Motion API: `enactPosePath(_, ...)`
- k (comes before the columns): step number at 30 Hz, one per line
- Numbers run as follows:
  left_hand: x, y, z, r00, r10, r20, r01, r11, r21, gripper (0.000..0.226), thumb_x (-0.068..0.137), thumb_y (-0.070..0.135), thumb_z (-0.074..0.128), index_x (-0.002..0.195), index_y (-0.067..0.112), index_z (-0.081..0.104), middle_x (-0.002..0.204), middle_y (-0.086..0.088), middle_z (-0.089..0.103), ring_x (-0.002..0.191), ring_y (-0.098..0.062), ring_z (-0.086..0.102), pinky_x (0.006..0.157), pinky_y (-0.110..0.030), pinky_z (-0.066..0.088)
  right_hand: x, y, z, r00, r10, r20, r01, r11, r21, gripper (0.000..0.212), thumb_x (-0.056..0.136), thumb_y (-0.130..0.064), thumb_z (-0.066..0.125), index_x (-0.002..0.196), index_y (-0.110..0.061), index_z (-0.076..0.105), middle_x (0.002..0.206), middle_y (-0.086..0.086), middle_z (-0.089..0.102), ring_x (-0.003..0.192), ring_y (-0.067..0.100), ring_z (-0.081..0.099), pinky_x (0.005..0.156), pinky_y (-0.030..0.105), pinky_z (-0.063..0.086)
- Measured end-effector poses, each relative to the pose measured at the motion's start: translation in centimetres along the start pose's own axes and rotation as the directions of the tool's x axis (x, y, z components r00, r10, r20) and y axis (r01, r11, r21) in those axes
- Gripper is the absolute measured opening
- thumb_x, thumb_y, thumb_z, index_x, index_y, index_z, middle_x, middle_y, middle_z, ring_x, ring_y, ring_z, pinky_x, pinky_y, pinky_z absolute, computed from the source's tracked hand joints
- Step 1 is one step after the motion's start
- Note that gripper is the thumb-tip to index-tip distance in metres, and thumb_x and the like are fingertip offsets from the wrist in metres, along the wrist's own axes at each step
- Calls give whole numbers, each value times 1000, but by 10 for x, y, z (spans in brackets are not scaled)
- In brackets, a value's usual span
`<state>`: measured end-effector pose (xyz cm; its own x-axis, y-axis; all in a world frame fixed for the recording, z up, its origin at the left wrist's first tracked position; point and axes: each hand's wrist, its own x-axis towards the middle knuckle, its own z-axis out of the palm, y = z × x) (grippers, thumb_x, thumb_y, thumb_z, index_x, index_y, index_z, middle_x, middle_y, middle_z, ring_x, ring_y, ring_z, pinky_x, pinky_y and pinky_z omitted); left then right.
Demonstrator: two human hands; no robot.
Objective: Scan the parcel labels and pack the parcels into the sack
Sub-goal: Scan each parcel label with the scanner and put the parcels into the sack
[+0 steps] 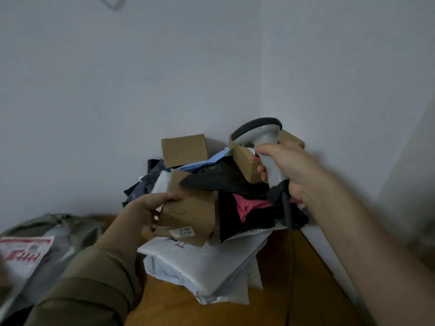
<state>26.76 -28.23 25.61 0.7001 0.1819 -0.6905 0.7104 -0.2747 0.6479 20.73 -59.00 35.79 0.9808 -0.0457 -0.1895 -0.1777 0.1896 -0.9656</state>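
Left hand (146,211) grips a crumpled brown cardboard parcel (188,216) by its left edge, thumb over the top, fingers curled beneath; parcel held just above the white mailers, tilted, its small white label (182,232) facing the camera near the lower edge; print on the label reads upside down, digits only partly legible. Left forearm in an olive sleeve (94,285).

Right hand (286,167) clenched round the handle of a grey barcode scanner (261,140); scanner upright, dark-rimmed head pointing left and slightly down; black cable (288,215) drops from the handle base toward the table; right forearm bare.

Parcel pile sits in the wall corner on a wooden table (306,267); 2 more cardboard boxes at the top, 1 at left (184,150), 1 at right (244,161) directly behind the scanner and touching the right fingertips; between them a strip of light blue mailer (207,161); black poly bags (219,177) spread across the middle; a pink bag (247,205) tucked among the black ones; a dark grey bag (146,182) at the pile's left flank; a stack of white poly mailers (204,267) at the base, overhanging toward the camera.

Sack (68,225), olive-grey, slumped at far left beside the table; a grey mailer with a red-and-white label (26,254) lies at its mouth; whether inside or on top, cannot tell; this area is blurred.

Walls (164,78) plain pale grey.
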Motion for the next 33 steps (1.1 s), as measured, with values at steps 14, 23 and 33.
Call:
enactPosePath(14, -127, -74, 34, 315, 793, -521, -463, 608, 645, 137, 55, 26, 94, 154, 11, 0, 143, -7, 19, 133, -24, 26, 109, -37, 31, -5, 30, 8, 925, 253, 284, -298, 946, 128, 29, 85, -22, 76, 106, -8, 63, 100, 18, 71, 49, 8, 55, 48, 21, 47)
enactPosePath(23, -160, -82, 21, -167, 986, -5, -200, -29, 979, 121, 59, 27, 92, 149, 11, 12, 143, -15, 28, 138, -44, 24, 109, -70, 22, -38, 22, 1, 889, 314, 333, -355, 932, 70, 56, 69, -53, 83, 104, -14, 64, 92, 9, 66, 67, 17, 61, 56, 27, 52)
enactPosePath(33, -185, -100, 0, -220, 941, 256, 23, -257, 966, 115, 74, 7, 80, 156, 21, -1, 157, -8, 19, 146, -39, 15, 114, -63, 21, -63, 36, 22, 882, 309, 355, -371, 920, 123, 51, 66, -41, 88, 104, -14, 66, 110, 12, 71, 94, 24, 64, 75, 31, 53)
